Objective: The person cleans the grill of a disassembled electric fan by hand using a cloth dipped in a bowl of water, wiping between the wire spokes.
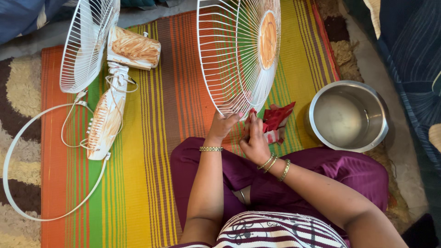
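A round white wire fan grille [234,50] with an orange centre disc stands tilted on its edge over the striped mat. My left hand [222,126] grips its lower rim. My right hand [255,142] is shut on a red cloth [277,117] pressed against the grille's lower wires, beside my left hand. Both wrists wear gold bangles. My crossed legs in purple trousers lie just below the hands.
A steel pot [347,115] holding water sits to the right. At the left lie the fan body [110,115] with its motor housing, a second white grille [87,41], a white ring [27,183] and loose wire. A striped mat [151,160] covers the floor.
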